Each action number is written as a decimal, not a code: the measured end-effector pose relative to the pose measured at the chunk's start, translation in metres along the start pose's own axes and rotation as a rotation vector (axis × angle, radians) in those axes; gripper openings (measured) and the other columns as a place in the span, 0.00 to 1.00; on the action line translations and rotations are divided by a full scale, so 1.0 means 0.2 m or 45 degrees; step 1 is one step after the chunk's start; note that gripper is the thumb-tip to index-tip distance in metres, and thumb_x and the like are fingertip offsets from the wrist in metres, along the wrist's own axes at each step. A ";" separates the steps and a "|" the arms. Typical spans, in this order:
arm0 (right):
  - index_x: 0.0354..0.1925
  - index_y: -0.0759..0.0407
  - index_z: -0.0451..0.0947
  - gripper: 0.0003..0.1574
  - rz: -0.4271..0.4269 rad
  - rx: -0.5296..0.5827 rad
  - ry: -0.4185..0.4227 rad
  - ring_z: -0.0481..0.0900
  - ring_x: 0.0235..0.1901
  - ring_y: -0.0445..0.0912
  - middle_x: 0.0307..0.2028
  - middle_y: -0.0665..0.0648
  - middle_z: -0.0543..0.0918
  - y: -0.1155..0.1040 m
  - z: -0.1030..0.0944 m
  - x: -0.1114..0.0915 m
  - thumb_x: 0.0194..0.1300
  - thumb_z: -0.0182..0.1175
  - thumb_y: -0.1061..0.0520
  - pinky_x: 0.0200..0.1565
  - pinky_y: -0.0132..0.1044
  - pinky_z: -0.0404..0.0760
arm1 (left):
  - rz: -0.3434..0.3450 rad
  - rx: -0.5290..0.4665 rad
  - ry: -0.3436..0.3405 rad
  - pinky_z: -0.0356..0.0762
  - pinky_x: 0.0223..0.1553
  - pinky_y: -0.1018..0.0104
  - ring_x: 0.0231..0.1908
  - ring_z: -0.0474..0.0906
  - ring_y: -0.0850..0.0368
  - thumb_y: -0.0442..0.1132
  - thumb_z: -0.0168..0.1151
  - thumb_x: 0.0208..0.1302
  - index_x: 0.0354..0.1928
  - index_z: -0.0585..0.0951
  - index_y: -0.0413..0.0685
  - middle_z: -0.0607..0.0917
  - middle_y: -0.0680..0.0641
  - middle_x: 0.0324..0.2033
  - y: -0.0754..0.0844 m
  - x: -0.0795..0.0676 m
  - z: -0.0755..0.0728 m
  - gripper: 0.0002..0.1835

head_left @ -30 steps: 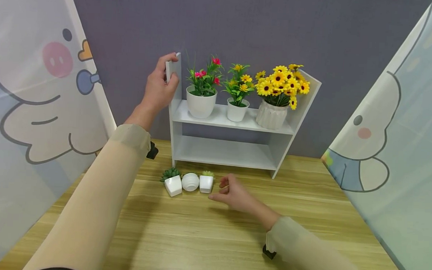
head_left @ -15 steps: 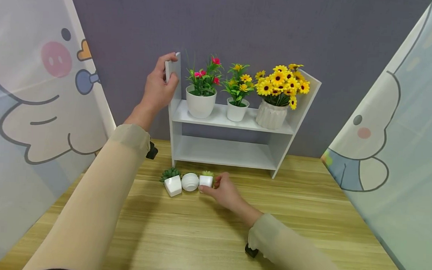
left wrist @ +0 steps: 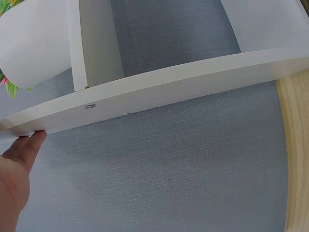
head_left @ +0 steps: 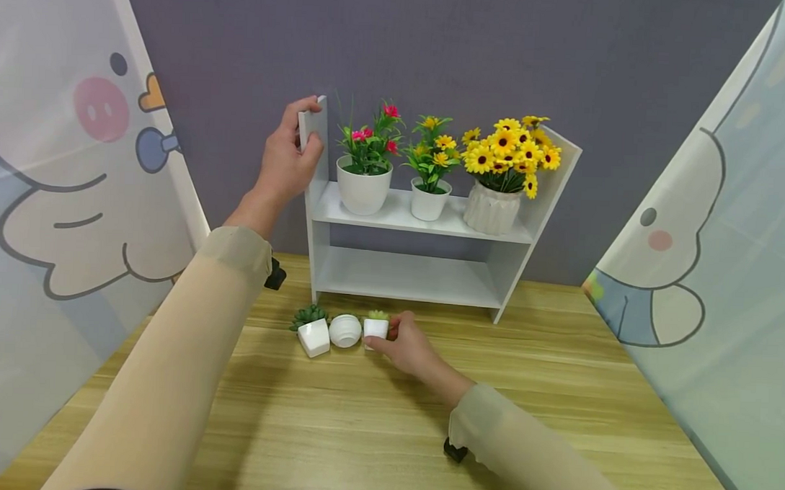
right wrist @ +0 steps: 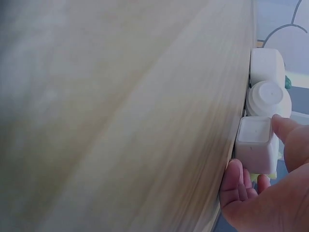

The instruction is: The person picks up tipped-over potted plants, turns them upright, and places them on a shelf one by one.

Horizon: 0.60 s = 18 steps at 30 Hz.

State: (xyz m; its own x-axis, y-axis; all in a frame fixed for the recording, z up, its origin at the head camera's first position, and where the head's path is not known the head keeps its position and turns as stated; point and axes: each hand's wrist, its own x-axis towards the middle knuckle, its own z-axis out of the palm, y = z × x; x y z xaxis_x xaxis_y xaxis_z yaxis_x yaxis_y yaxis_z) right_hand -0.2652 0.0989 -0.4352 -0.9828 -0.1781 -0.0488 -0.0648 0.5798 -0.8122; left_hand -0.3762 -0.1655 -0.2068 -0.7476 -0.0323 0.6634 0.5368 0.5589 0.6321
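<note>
Left hand (head_left: 286, 158) gripping shelf (head_left: 407, 274) by side panel, fingers curling over edge, probably steadying it. Right hand (head_left: 415, 347) pinching square pot (right wrist: 255, 150), thumb opposite fingers; pot lying on table (head_left: 334, 416), base facing away from shelf, perhaps easing grip.

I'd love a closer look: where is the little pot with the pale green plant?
In the head view, the little pot is in front of the shelf, just right of the round pot, pinched by the right hand.

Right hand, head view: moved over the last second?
Yes: the right hand has moved left against the white shelf, now touching the rightmost tabletop pot.
</note>
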 end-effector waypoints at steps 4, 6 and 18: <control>0.64 0.67 0.67 0.41 -0.012 0.026 -0.014 0.85 0.49 0.52 0.53 0.66 0.86 0.01 -0.02 0.00 0.69 0.77 0.48 0.48 0.42 0.86 | 0.004 -0.003 0.000 0.80 0.66 0.37 0.69 0.80 0.38 0.43 0.46 0.84 0.81 0.65 0.64 0.71 0.43 0.81 0.00 0.00 0.00 0.27; 0.65 0.69 0.67 0.40 -0.021 0.026 -0.015 0.85 0.50 0.53 0.53 0.66 0.85 0.01 -0.02 0.00 0.70 0.76 0.49 0.49 0.43 0.86 | 0.010 -0.005 0.002 0.80 0.64 0.38 0.69 0.81 0.39 0.42 0.46 0.84 0.81 0.65 0.63 0.72 0.43 0.81 0.00 0.00 0.00 0.27; 0.69 0.73 0.66 0.37 -0.092 -0.034 -0.010 0.83 0.54 0.55 0.57 0.69 0.82 0.01 -0.05 0.00 0.71 0.67 0.57 0.53 0.45 0.87 | 0.018 0.004 0.008 0.79 0.56 0.44 0.62 0.82 0.40 0.42 0.46 0.84 0.81 0.65 0.62 0.73 0.42 0.80 0.00 0.00 0.01 0.27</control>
State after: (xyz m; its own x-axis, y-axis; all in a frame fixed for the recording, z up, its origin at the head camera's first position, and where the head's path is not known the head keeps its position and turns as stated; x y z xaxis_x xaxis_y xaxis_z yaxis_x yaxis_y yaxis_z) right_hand -0.2673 0.1082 -0.4304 -0.9740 -0.2263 0.0047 -0.1401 0.5863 -0.7979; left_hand -0.3767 -0.1648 -0.2072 -0.7374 -0.0298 0.6748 0.5460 0.5619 0.6215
